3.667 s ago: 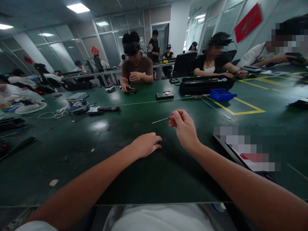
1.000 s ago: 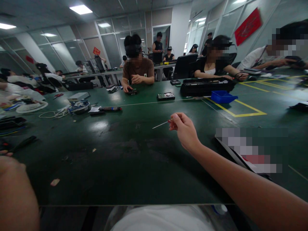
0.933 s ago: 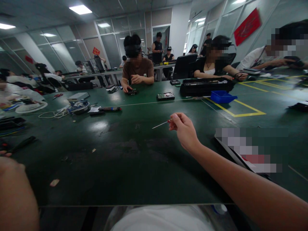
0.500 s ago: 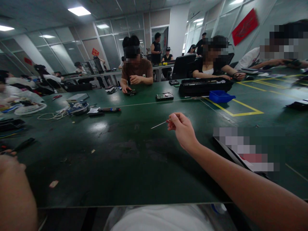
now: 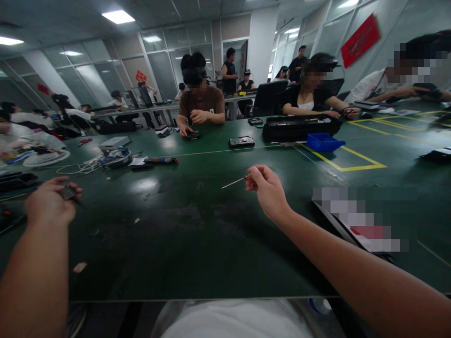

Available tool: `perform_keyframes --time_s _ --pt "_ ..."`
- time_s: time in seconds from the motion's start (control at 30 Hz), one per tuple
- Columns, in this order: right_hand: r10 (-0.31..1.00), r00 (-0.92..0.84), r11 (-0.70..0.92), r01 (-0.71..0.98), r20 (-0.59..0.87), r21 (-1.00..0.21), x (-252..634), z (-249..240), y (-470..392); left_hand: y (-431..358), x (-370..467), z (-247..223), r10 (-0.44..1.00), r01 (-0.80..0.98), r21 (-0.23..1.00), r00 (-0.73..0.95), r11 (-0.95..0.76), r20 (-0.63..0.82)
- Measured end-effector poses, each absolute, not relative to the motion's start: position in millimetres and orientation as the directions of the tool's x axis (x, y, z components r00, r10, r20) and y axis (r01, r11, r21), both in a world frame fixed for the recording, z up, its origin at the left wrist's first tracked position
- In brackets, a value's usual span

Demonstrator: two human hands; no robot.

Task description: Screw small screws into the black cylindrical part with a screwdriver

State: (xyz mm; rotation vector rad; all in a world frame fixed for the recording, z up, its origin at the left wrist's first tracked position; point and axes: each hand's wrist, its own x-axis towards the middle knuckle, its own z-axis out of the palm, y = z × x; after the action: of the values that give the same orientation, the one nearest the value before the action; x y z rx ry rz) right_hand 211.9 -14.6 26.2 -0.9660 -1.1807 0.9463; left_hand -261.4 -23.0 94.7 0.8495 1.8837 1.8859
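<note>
My right hand (image 5: 265, 190) is over the middle of the green table, its fingers pinched round the reddish handle of a screwdriver (image 5: 232, 183). The thin metal shaft points left and slightly down. At the far left, my left hand (image 5: 52, 201) is raised over the table, closed on a small dark grey boxy object (image 5: 67, 192). Motion blur and the fingers hide most of that object, so its exact kind does not show. A small pale scrap (image 5: 80, 267) lies nearer the table's front edge.
Opposite sits a person (image 5: 200, 105) handling a dark device. A bare hard drive (image 5: 241, 141), a blue plastic bin (image 5: 324, 142) and a long black case (image 5: 301, 126) stand farther back. Papers (image 5: 362, 225) lie at right; cables (image 5: 81, 167) and a dark cylindrical tool (image 5: 160, 160) at left.
My left hand has come up and away from me from the lower left edge, carrying the small dark grey object into view. The right hand and screwdriver have hardly moved.
</note>
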Motion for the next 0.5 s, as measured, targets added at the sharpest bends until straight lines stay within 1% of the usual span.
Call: perform_keyframes --time_s 0.03,0.1,0.17,0.3,0.37,0.4,0.47,0.5 --pt "0.947 0.133 0.304 -0.08 0.292 -0.949 211.7 26.7 -15.1 -18.6 -249.5 94.4 0.644 0.078 0.993 -0.756 -0.089 0.117" --pt "0.948 0.138 0.3 -0.078 0.288 -0.951 211.7 27.6 -15.9 -12.1 -216.9 95.9 0.747 -0.067 0.988 -0.662 -0.14 0.061" --pt "0.946 0.141 0.303 -0.076 0.291 -0.95 212.3 27.9 -16.1 -7.5 -178.2 97.9 0.847 -0.146 0.979 -0.529 -0.142 0.044" --pt "0.939 0.147 0.322 -0.071 0.309 -0.944 214.7 27.6 -15.5 -0.6 -100.5 90.8 0.96 -0.205 0.977 -0.281 -0.067 0.007" --pt "0.936 0.158 0.327 -0.068 0.313 -0.943 216.1 27.7 -15.3 2.3 -66.4 78.1 0.99 -0.197 0.98 -0.139 -0.032 0.005" --pt "0.935 0.163 0.329 -0.067 0.315 -0.942 216.6 27.9 -15.2 3.7 -51.1 69.6 0.997 -0.158 0.987 -0.071 -0.028 0.017" --pt "0.932 0.173 0.335 -0.073 0.319 -0.939 217.3 28.1 -14.8 6.0 -25.4 50.5 0.998 -0.022 0.998 0.027 -0.058 0.058" --pt "0.932 0.171 0.336 -0.078 0.32 -0.939 217.3 28.2 -14.6 6.9 -15.4 40.9 0.994 0.066 0.993 0.053 -0.1 0.096"
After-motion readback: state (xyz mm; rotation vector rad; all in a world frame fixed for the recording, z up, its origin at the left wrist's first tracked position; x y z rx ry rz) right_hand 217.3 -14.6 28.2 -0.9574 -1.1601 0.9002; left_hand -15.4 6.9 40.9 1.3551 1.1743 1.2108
